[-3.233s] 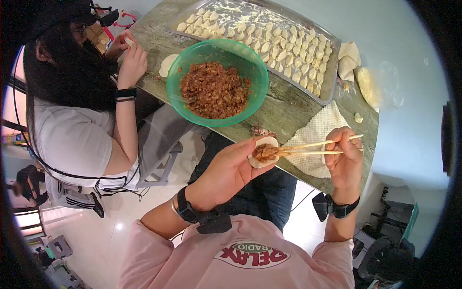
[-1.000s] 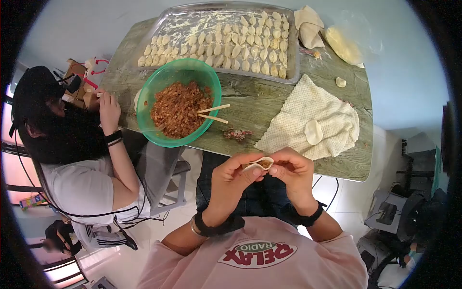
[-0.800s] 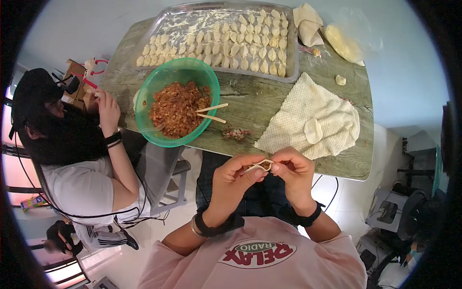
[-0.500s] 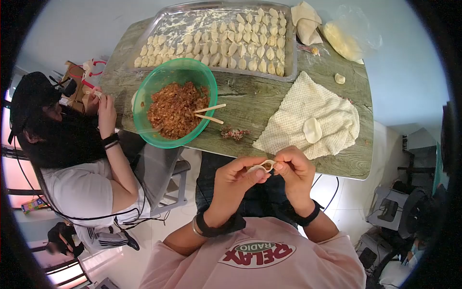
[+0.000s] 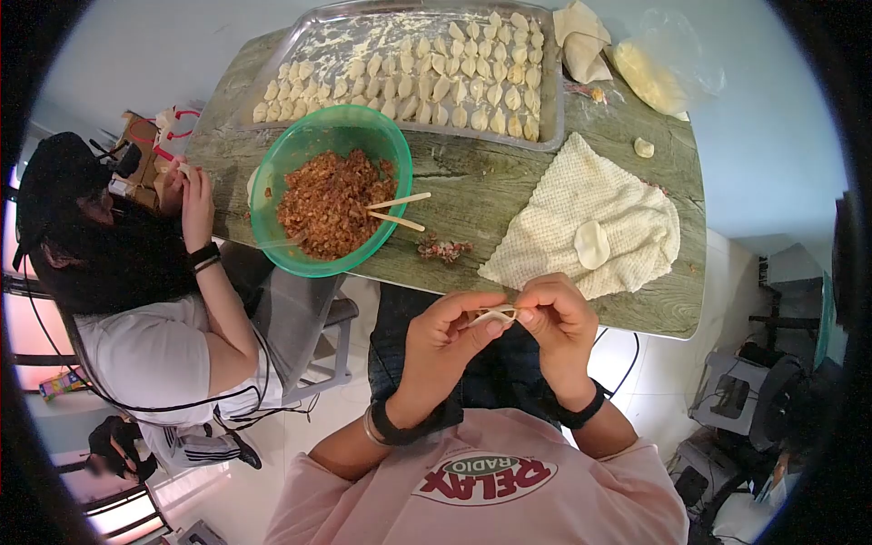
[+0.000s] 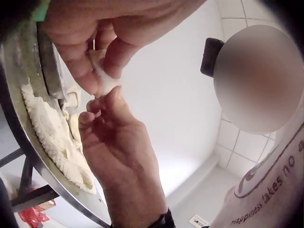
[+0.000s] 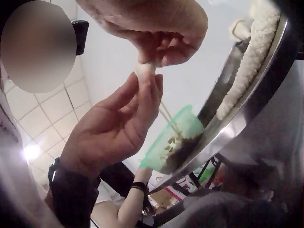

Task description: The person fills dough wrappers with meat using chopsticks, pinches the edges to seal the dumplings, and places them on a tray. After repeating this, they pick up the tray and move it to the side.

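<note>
A folded dumpling (image 5: 493,314) with a pale wrapper is held between both hands above the lap, just off the table's front edge. My left hand (image 5: 438,345) pinches its left part between thumb and fingers. At its right end, my right hand (image 5: 559,341) pinches the wrapper edges together. The left wrist view shows the wrapper (image 6: 105,76) mostly covered by fingers. In the right wrist view the dumpling (image 7: 146,69) shows white between the two sets of fingertips. The filling is hidden from all views.
A green bowl (image 5: 265,232) of meat filling stands on the table, chopsticks (image 5: 400,221) leaning in it. Behind it lies a metal tray (image 5: 318,41) with rows of dumplings. One wrapper (image 5: 592,245) lies on a cream cloth (image 5: 545,213). Another person (image 5: 150,350) sits at the left.
The chopsticks have gone from my right hand into the bowl. The flat, filled wrapper on my left hand is now folded over, its opening narrowed, and both hands pinch it.
</note>
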Demonstrator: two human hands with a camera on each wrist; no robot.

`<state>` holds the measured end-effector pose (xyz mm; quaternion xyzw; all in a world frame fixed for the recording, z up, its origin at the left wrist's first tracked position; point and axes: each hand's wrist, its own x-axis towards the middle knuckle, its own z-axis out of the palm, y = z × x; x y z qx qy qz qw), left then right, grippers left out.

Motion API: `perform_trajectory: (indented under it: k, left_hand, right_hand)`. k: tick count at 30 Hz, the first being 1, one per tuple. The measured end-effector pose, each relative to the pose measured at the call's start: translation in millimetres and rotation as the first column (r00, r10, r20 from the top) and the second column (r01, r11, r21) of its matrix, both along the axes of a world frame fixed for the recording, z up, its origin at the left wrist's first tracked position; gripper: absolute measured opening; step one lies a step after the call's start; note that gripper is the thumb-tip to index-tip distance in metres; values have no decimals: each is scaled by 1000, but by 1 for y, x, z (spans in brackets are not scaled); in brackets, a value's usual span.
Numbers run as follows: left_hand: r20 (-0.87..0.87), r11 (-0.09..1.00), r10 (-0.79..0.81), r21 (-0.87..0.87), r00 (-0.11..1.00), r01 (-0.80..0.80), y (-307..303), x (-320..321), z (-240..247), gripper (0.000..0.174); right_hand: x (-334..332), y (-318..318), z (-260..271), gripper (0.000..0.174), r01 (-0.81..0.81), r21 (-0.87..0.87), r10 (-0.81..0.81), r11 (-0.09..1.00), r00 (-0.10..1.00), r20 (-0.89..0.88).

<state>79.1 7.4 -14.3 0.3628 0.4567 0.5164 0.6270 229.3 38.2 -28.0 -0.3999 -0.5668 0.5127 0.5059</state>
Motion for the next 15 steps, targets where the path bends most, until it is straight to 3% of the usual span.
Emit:
perform_trajectory:
  k: [6, 8, 11, 15]
  left_hand:
    - [-42, 998, 20, 56, 999, -18, 0, -2, -3, 25]
    - [-204, 993, 12, 121, 979, 13, 2, -1, -2, 25]
    - [-209, 994, 1, 109, 978, 23, 4, 4, 7, 25]
    - [-21, 994, 51, 95, 998, -49, 5, 5, 6, 26]
  right_hand:
    - [-2, -2, 10, 9, 29, -74, -34, 997, 997, -65]
    - [2, -2, 6, 11, -32, -46, 32, 998, 999, -8]
    - [5, -3, 0, 11, -4, -64, 2, 998, 999, -32]
    - [6, -4, 2, 10, 8, -66, -19, 998, 987, -161]
